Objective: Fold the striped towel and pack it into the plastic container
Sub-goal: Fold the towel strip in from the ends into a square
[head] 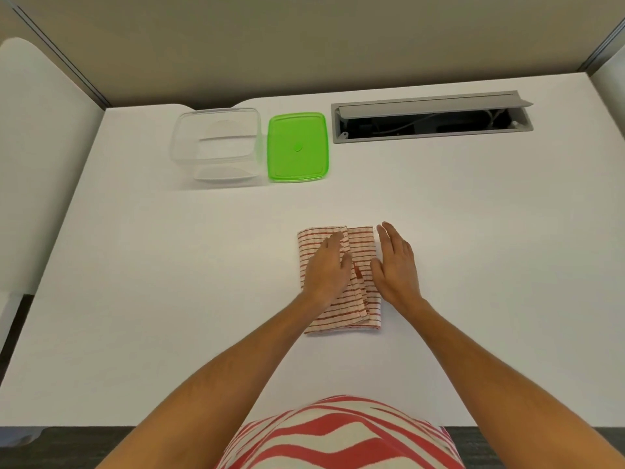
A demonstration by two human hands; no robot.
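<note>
The red-and-white striped towel [363,247] lies folded into a narrow upright rectangle in the middle of the white table. My left hand [326,265] lies flat on the towel's left half, fingers straight and pointing away. My right hand [395,265] is open with straight fingers at the towel's right edge, the thumb over the cloth. The clear plastic container [216,147] stands empty and uncovered at the back left of the table. Its green lid [297,147] lies flat just right of it.
A grey cable hatch [431,120] is set into the table at the back right, its flap up. Partition walls enclose the table at the back and sides. Bare white table [169,265] surrounds the towel.
</note>
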